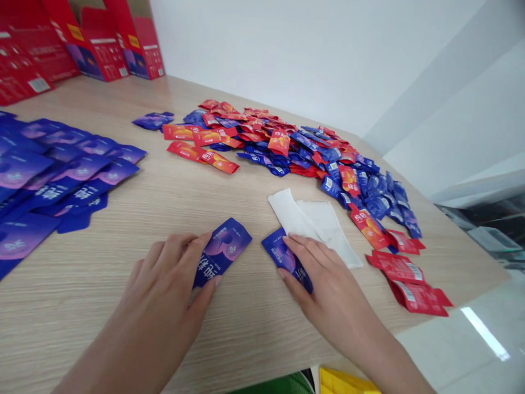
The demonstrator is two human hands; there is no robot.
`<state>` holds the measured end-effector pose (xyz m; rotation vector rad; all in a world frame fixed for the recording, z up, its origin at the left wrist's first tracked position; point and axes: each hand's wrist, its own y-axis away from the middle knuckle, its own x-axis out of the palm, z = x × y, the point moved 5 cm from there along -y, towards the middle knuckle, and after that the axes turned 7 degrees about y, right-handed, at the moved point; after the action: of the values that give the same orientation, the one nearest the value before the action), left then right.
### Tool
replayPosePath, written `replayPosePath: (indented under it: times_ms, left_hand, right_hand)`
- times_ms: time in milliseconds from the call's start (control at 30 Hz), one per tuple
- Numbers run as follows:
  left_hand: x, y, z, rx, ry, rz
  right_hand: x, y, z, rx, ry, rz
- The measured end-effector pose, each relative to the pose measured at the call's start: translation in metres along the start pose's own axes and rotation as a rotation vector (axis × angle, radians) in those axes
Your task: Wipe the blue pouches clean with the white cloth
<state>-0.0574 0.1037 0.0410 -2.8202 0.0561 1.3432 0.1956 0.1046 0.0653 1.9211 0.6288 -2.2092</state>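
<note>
My left hand (176, 271) is closed on a larger blue-purple pouch (225, 243), its thumb and fingers gripping the left edge just over the table. A smaller blue-purple sachet (283, 253) is between the thumb and fingers of my right hand (318, 268). The two packets lie a short gap apart, printed sides up. Behind my right hand, partly covered by it, rests a folded white tissue (324, 219). Parts of both packets are hidden under my fingers.
Larger blue pouches (82, 169) overlap in rows at the left. A long heap of red and blue sachets (279, 137) runs along the wall side, with several red sachets (410, 279) near the right edge. Red boxes (98, 44) stand at the back left.
</note>
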Motion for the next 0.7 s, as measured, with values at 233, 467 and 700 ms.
replayPosePath:
  times_ms: [233,467,700]
  left_hand:
    - [0.003,0.004,0.006,0.079,-0.006,-0.042]
    - [0.009,0.007,0.007,0.149,0.002,-0.059]
    - [0.013,0.007,0.004,0.197,0.022,-0.081]
  right_hand:
    - [0.000,-0.016,-0.019,-0.117,0.318,0.005]
    - [0.007,-0.035,-0.031,-0.078,0.385,0.046]
    - [-0.011,-0.076,-0.033,-0.080,0.265,-0.009]
